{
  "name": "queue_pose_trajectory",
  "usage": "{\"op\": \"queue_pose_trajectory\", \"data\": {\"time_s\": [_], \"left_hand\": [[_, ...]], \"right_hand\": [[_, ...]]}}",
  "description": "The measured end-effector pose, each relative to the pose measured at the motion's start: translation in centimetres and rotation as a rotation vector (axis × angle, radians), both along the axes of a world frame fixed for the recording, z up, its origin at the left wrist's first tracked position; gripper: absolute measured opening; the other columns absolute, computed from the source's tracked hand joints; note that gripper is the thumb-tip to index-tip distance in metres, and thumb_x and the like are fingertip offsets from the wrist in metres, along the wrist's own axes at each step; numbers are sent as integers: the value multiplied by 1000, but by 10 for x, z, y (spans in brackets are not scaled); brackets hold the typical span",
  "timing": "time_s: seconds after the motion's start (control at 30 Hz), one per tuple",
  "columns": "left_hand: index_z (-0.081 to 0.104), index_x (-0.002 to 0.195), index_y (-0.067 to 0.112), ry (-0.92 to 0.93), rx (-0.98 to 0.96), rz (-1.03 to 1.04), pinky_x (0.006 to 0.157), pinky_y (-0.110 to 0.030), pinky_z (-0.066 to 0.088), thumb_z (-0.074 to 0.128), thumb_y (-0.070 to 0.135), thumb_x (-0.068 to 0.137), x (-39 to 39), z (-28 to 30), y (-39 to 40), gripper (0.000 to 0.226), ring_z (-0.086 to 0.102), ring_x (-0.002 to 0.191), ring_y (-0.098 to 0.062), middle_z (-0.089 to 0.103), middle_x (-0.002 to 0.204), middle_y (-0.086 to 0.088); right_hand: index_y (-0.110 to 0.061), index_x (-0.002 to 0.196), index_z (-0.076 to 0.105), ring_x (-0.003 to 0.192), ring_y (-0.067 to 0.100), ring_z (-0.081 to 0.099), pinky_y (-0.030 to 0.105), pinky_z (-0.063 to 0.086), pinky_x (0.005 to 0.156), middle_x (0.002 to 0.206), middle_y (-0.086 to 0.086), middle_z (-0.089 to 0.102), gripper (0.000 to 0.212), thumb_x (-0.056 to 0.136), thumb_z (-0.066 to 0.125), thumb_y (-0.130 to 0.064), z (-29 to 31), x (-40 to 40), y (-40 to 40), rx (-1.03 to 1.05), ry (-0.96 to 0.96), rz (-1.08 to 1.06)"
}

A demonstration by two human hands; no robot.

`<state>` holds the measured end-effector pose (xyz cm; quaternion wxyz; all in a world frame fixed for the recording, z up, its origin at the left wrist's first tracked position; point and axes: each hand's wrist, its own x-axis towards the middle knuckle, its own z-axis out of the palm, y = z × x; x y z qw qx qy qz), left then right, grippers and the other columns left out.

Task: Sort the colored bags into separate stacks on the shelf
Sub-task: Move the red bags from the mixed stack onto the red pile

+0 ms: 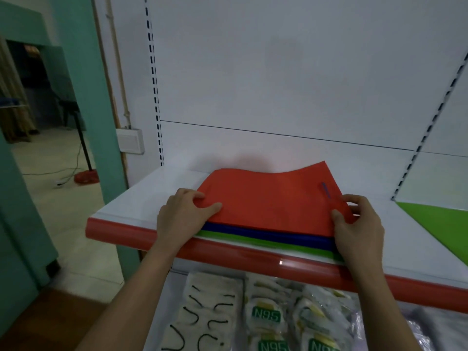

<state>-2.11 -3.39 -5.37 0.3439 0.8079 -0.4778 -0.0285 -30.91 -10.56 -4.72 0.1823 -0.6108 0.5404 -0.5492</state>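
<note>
White shelf: left hand and right hand pinch red bag.

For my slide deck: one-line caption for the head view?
Both hands, left hand and right hand, lift the red bag off blue and green bags.

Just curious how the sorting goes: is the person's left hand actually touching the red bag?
Touching. The head view shows the left hand pinching the red bag's near left corner, thumb on top.
</note>
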Motion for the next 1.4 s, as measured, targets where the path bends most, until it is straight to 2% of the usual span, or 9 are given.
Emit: {"op": "queue_pose_trajectory", "data": {"time_s": [0.23,0.37,0.5,0.57,0.7,0.8,0.93,1.17,1.4], "left_hand": [[67,110,23,79,-19,-24,97,-39,40,71,59,76,5,6,0,50,44,124,-22,51,132,4],[68,106,22,101,-147,4,98,-41,37,72,51,80,3,15,6,39,40,123,-26,52,124,3],[63,102,12,489,-467,-234,78,-26,54,70,19,89,-4,32,19,16,66,93,-17,68,100,0],[56,117,18,652,-502,-362,76,-20,56,64,7,92,-8,37,26,28,67,89,-8,68,104,-2],[43,143,28,758,-473,-577,90,-15,50,56,-8,92,-16,28,31,64,59,114,-7,58,130,3],[55,136,21,709,-430,-612,84,-3,44,56,-12,88,-28,22,28,58,57,107,3,56,134,4],[61,130,13,670,-354,-678,83,-4,44,56,-10,89,-58,21,27,47,57,112,-8,58,129,3],[54,137,13,776,-234,-818,106,-29,43,55,-3,95,-144,15,29,45,55,121,-13,54,138,-1],[50,141,14,777,-164,-954,78,-9,49,59,2,94,-273,8,35,49,58,101,1,53,132,5]], "right_hand": [[-22,106,71,99,27,56,38,47,83,101,5,65,18,92,62,-15,-2,1,4,-58,20,-28],[-30,101,73,91,24,59,42,53,80,99,4,66,17,92,61,-22,11,3,16,-85,-86,-30],[-28,98,72,79,18,57,28,46,69,91,2,67,20,92,61,-12,24,1,39,-136,-174,-22],[-28,100,71,72,16,54,26,47,65,86,-4,66,25,95,57,-8,28,-2,54,-111,-228,14],[-22,116,68,90,8,61,15,46,76,105,-2,66,30,98,52,-4,26,-18,78,-54,-281,10],[-25,120,66,103,16,62,27,50,89,117,3,66,34,97,52,-3,22,-34,96,0,-313,-25],[-24,125,64,97,17,63,33,52,90,117,4,66,40,94,55,-1,20,-63,124,73,-373,-70],[-23,131,60,105,23,64,44,54,95,107,-8,60,44,94,53,1,19,-144,174,92,-445,-164],[-23,135,56,96,13,62,35,54,87,117,-1,58,45,95,52,-2,9,-260,217,83,-364,-337]]}}
